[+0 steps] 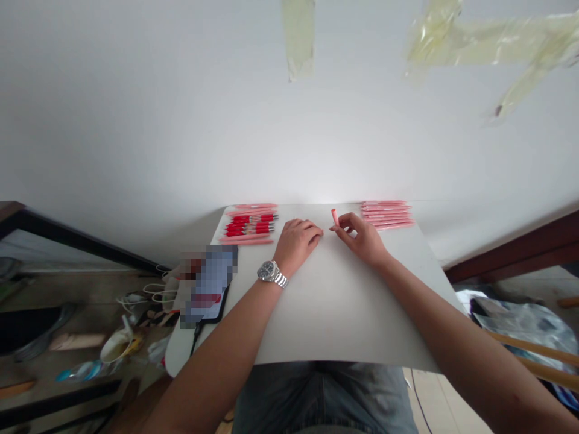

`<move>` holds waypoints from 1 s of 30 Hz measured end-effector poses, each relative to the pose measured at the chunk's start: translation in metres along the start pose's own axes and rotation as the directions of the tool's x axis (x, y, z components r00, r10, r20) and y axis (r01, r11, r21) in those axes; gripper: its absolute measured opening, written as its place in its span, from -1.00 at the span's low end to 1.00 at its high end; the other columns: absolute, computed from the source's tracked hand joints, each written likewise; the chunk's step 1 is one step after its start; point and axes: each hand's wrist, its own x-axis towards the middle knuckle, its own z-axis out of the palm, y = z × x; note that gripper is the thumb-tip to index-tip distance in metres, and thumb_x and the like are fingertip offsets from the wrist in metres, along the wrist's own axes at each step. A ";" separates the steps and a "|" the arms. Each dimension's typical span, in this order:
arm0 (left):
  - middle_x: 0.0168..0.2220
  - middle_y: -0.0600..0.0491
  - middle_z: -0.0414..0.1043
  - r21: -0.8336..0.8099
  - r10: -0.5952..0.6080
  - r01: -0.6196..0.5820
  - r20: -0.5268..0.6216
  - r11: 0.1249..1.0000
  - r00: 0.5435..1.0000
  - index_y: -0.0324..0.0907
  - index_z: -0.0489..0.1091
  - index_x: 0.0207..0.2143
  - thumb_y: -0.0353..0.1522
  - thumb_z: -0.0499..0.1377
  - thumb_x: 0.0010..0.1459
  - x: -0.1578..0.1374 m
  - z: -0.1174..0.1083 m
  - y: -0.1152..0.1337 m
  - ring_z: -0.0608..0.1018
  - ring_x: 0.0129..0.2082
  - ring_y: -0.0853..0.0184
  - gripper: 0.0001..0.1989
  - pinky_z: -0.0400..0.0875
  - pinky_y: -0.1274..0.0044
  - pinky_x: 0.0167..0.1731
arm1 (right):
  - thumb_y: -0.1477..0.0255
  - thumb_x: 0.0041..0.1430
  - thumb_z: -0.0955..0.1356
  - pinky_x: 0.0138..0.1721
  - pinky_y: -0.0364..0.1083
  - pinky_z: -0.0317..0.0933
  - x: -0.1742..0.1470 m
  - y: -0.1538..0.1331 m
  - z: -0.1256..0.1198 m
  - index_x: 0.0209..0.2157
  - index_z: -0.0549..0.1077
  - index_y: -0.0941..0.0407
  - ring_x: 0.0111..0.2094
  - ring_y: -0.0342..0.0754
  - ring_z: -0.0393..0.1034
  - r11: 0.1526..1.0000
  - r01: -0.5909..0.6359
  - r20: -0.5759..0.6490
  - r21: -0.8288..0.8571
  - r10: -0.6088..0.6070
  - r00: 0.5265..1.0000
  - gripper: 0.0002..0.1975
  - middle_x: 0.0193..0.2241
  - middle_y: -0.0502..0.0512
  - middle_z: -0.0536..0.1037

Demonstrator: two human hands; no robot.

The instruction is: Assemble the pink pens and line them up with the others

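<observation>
My right hand [362, 240] is above the table's far half, thumb and fingertips closed on a short pink tube [335, 217] that looks like a pen part. The tube stands nearly upright with its reddish end on top. My left hand [296, 241], with a metal watch [269, 272] on the wrist, rests palm down just left of it. Its fingers are bent and held together; anything beneath them is hidden. Left of that hand lie several red pens [251, 228] with thin pink sticks [246, 239] beside them. A stack of similar pink sticks [386, 215] lies right of my right hand.
The white table [344, 319] stands against a white wall with tape strips [298, 36]. A phone [210, 289], partly blurred, lies at the table's left edge with a cable. Plastic bags [529, 325] are low at right; a bottle [81, 371] and clutter are on the floor at left.
</observation>
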 end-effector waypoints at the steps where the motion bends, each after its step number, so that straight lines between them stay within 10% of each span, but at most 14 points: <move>1: -0.16 0.02 0.57 0.008 -0.004 0.004 -0.004 1.000 1.000 -0.03 0.55 -0.11 -0.38 0.15 0.36 0.000 0.000 0.000 0.51 -0.10 0.18 -0.82 0.35 0.27 0.02 | 0.12 0.34 0.35 -0.21 -0.01 0.42 0.000 0.000 0.000 -0.17 0.42 0.02 -0.26 0.00 0.58 1.000 0.001 -0.003 -0.002 -0.001 1.000 -0.75 -0.23 0.08 0.68; 14: -0.14 0.05 0.48 -0.263 -0.107 0.082 -0.083 0.961 0.991 -0.08 0.49 -0.10 -0.54 0.13 0.29 0.000 -0.003 -0.001 0.54 -0.28 0.36 -0.76 0.49 0.47 -0.15 | 0.14 0.34 0.36 -0.22 0.00 0.41 0.000 0.001 -0.001 -0.17 0.43 0.02 -0.27 0.01 0.57 1.000 -0.003 -0.003 -0.007 0.003 1.000 -0.76 -0.25 0.08 0.67; 30: -0.17 0.00 0.46 -0.441 -0.281 0.102 -0.363 0.892 0.888 -0.12 0.54 -0.24 -0.54 0.27 0.19 0.001 0.006 -0.018 0.56 -0.06 0.27 -0.84 0.51 0.36 0.06 | 0.13 0.34 0.36 -0.21 0.00 0.41 0.001 0.002 -0.001 -0.16 0.43 0.04 -0.27 0.00 0.58 1.000 -0.008 0.002 0.011 0.008 1.000 -0.74 -0.24 0.11 0.69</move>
